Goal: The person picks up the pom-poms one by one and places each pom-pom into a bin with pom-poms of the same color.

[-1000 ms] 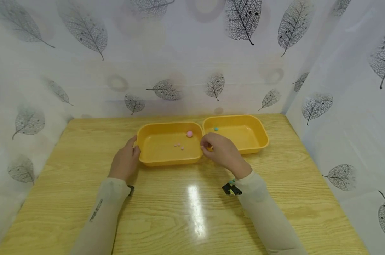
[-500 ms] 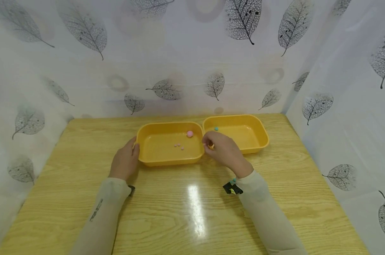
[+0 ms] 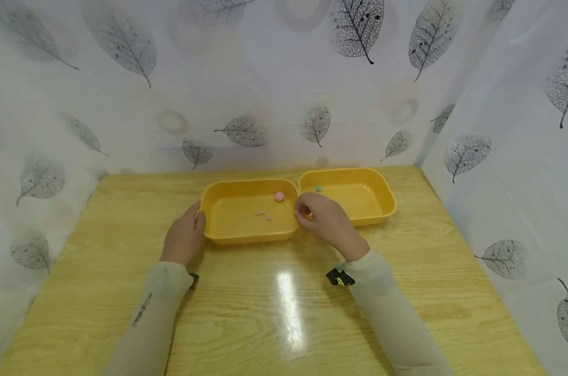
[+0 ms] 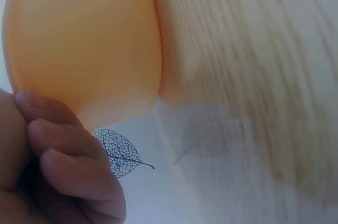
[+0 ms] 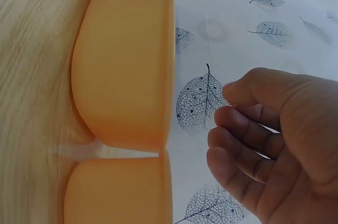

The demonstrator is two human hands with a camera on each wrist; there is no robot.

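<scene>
My left hand point(image 3: 182, 237) holds the left end of a yellow plastic tray point(image 3: 246, 238). In the left wrist view its curled fingers point(image 4: 74, 174) lie at the tray's end wall. A larger pink ball point(image 3: 279, 197) lies toward the back right of this tray, with several tiny pink beads point(image 3: 263, 212) near its middle. My right hand point(image 3: 328, 222) is over the place where the two trays meet, thumb and forefinger brought together. The right wrist view shows this hand point(image 5: 280, 134) with bent fingers; whether something tiny sits between the fingertips cannot be made out.
A second yellow tray point(image 3: 389, 201) stands against the first on the right, partly behind my right hand. One small teal bead point(image 3: 318, 189) lies in its back left part. Both trays are on a wood-grain table point(image 3: 241, 313), before a leaf-patterned curtain point(image 3: 265, 94).
The right hand shifts a little to the right and then back left, staying over the trays' meeting edges. The left hand keeps its place; trays and beads stay put.
</scene>
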